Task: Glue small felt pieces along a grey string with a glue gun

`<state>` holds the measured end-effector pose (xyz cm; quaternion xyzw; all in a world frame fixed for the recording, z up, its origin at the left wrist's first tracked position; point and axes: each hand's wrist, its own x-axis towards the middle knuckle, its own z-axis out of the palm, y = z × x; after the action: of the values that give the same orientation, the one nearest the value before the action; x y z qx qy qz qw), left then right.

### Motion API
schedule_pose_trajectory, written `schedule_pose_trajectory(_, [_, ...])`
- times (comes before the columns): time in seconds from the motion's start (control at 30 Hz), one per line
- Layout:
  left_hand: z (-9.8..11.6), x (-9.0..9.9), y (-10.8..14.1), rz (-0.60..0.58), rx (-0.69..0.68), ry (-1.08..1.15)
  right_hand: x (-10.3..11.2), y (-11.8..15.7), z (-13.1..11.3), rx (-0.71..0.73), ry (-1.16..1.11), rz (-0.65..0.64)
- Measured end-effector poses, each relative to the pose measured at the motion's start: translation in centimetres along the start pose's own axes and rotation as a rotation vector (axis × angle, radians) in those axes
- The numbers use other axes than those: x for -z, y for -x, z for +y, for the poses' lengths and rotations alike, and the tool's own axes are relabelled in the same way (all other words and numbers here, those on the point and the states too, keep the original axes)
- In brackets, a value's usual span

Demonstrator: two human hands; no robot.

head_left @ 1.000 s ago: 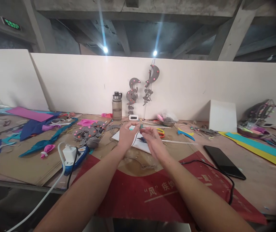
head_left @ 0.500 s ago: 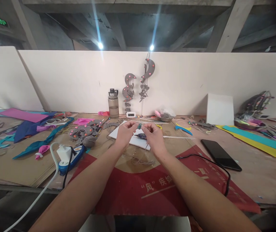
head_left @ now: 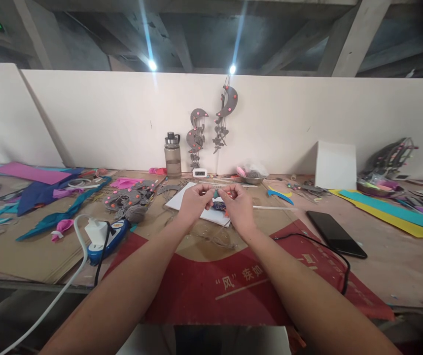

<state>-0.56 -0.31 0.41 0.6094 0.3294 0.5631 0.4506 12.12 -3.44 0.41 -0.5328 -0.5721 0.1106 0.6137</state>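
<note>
Between the fingertips of both hands is a small dark-green piece (head_left: 216,194), its kind too small to make out. My left hand (head_left: 195,201) pinches it from the left, and my right hand (head_left: 238,204) pinches it from the right. Below them a white sheet (head_left: 182,195) lies on the brown board. A dark patterned tool with an orange part (head_left: 219,206) rests on the sheet, partly behind my right hand. Thin loose thread (head_left: 219,240) lies in front of the sheet.
At left stand a power strip (head_left: 108,241) with plugs and a grey felt pile with pink dots (head_left: 132,197). A bottle (head_left: 172,155) and a small clock (head_left: 199,172) are at the back. To the right lie a phone (head_left: 335,233) and its nearby black cable (head_left: 344,268).
The camera view has shifted slightly. Both hands stay together at the green piece, their fingers turned a little, and the orange part by the right hand now shows.
</note>
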Motion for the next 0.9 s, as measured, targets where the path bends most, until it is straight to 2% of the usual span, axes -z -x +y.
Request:
schedule_pose_trajectory(0.3, [0.4, 0.5, -0.1, -0.057, -0.017, -0.168, 0.5, 0.1, -0.3, 0.154, 0.148, -0.038])
schedule_pose_trajectory(0.43, [0.1, 0.7, -0.4, -0.096, -0.018, -0.178, 0.6, 0.2, -0.1, 0.156, 0.217, -0.066])
schedule_pose_trajectory(0.53, [-0.1, 0.6, -0.5, -0.130, 0.026, -0.100, 0.6, 0.0, 0.2, 0.135, 0.214, -0.093])
schedule_pose_trajectory(0.73, [-0.5, 0.6, -0.9, -0.130, 0.074, 0.118, 0.8, -1.2, 1.3, -0.107, -0.053, -0.140])
schedule_pose_trajectory(0.9, [-1.6, 1.7, -1.7, 0.041, 0.099, 0.143, 1.0, -1.4, 0.7, -0.363, -0.395, -0.131])
